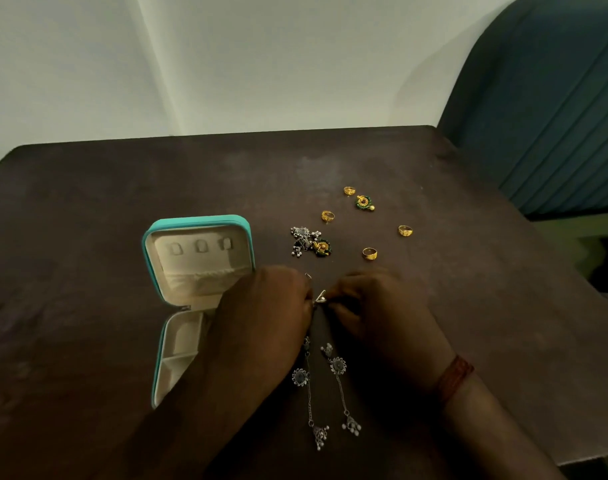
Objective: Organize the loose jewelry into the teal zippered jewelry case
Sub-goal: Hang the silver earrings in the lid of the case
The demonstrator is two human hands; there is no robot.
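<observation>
Left hand point(271, 306) and right hand point(375, 306) pinching silver chain jewelry point(337, 367) between them, left forearm hiding part of open teal case point(198, 221), gold rings point(369, 253) scattered beyond

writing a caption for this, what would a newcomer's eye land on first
The open teal case pops against the dark table, left of centre. Beside it, the left hand and right hand pinch the top of two long silver earrings; gold rings lie scattered beyond.

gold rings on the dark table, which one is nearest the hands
The gold ring lying just beyond the right hand, with bare table between them; the other three rings sit farther back.
</observation>
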